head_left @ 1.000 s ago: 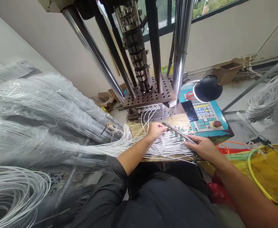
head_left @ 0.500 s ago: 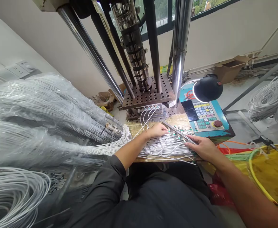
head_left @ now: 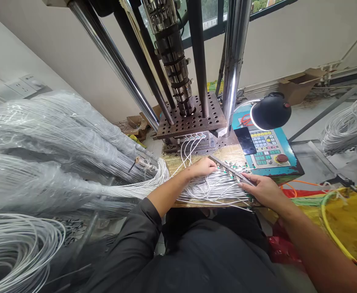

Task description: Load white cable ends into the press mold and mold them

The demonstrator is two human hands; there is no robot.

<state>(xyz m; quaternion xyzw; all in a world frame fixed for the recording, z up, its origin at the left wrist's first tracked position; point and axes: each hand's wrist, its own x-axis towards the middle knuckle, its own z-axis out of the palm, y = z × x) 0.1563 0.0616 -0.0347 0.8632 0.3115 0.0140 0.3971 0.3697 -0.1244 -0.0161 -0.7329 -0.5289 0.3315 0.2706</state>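
Observation:
My right hand (head_left: 262, 189) is closed on the near right end of a long metal bar (head_left: 231, 171), which lies slantwise over the wire ends. Small green-and-white end pieces (head_left: 225, 173) show along the bar. At its far left end, my left hand (head_left: 203, 167) has its fingers pinched together; what sits between them is too small to tell, perhaps a wire end. Beneath both hands a thick layer of white wires (head_left: 210, 189) spreads over the worktable. Several white wires run up to a metal die block (head_left: 207, 140) under the press plate (head_left: 193, 120).
Wrapped wire bundles (head_left: 59, 134) crowd the left side, with a loose wire coil (head_left: 19, 248) below. A blue control box (head_left: 280, 146) with buttons stands right of the press, a black lamp (head_left: 271, 112) above it. A yellow-rimmed bag (head_left: 349, 219) is at the lower right.
The view has shifted slightly. Both hands stay at the metal bar in nearly the same pose.

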